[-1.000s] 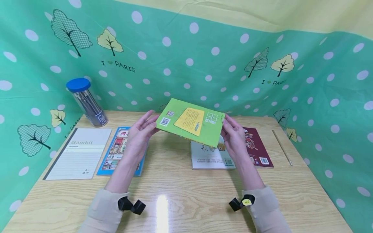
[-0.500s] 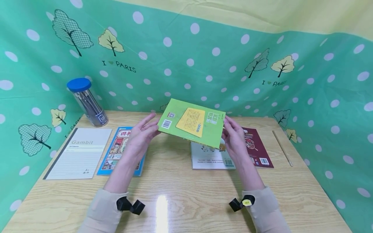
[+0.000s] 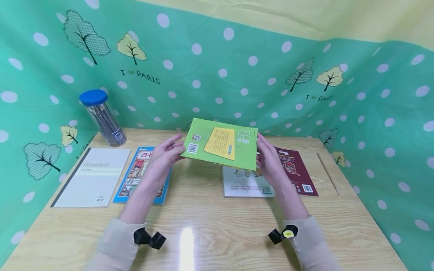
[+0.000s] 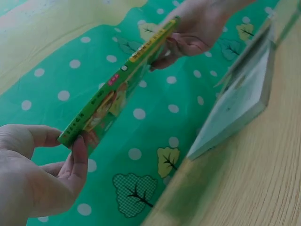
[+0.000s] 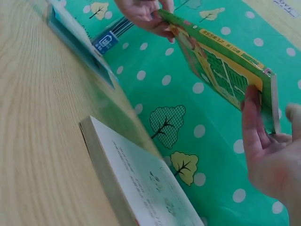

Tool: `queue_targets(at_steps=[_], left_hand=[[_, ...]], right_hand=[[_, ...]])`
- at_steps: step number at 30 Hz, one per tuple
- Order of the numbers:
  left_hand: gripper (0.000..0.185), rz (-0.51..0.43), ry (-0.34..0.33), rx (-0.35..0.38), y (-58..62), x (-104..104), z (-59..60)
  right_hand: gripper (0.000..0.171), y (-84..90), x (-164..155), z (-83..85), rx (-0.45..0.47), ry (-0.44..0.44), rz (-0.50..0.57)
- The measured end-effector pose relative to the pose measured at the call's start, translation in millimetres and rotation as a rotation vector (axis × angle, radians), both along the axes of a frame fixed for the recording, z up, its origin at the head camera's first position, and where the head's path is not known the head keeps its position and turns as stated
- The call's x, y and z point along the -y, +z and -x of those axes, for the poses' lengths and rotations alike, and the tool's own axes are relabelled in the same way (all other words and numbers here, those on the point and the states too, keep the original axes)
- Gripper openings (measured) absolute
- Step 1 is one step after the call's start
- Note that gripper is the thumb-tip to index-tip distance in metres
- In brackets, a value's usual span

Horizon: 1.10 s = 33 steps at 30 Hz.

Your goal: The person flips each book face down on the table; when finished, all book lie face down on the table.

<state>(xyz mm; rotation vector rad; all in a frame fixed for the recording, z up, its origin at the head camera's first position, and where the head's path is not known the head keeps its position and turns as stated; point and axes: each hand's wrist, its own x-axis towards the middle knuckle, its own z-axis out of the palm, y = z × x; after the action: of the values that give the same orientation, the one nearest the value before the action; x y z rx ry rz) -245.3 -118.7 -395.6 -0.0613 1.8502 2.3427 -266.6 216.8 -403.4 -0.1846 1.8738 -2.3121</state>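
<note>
Left hand (image 3: 162, 159), right hand (image 3: 270, 161) pinch opposite ends of rectangular green paperback (image 3: 221, 143); long axis hand to hand, barcode side up.

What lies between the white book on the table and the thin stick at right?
The maroon book lies between the white book and the thin stick, partly hidden behind the right hand; the head view shows this.

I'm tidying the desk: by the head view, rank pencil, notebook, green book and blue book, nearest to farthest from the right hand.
1. Green book, in the right hand
2. Pencil, at right
3. Blue book, at left
4. Notebook, farther left
</note>
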Motion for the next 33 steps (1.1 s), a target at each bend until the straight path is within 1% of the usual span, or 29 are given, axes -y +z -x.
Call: queue_targets(at_steps=[3,6,9,13,17,20,24,28,31,33], left_hand=[[0.066,0.072,-0.023,0.015,3.2,1,0.0],[0.067,0.101,-0.056,0.022,5.5,4,-0.6],[0.066,0.102,-0.103,0.019,6.0,6,-1.3],[0.066,0.111,-0.142,0.027,2.8,10,-2.2],[0.069,0.126,-0.143,0.027,-3.2,11,-2.6],[0.07,0.123,-0.14,0.023,-7.3,12,-3.6],[0.063,0.099,-0.131,0.032,-11.6,13,-5.3],[0.055,0.077,-0.122,0.037,-15.2,13,-7.1],[0.052,0.091,-0.117,0.039,-17.4,12,-9.6],[0.054,0.106,-0.116,0.043,-18.6,12,-12.3]], right_hand=[[0.063,5.8,-2,3.9,0.006,0.122,0.014],[0.08,10.2,-4,9.2,0.034,0.228,0.017],[0.091,12.4,-6,14.8,0.076,0.293,0.016],[0.092,12.0,-6,21.8,0.116,0.345,-0.002],[0.089,9.5,-6,27.4,0.126,0.361,-0.036],[0.087,7.5,-6,31.0,0.143,0.348,-0.057],[0.078,5.7,-5,36.0,0.151,0.336,-0.115],[0.066,4.5,-3,41.3,0.138,0.314,-0.192],[0.061,4.0,0,44.6,0.139,0.286,-0.238],[0.057,3.7,3,47.1,0.139,0.258,-0.274]])
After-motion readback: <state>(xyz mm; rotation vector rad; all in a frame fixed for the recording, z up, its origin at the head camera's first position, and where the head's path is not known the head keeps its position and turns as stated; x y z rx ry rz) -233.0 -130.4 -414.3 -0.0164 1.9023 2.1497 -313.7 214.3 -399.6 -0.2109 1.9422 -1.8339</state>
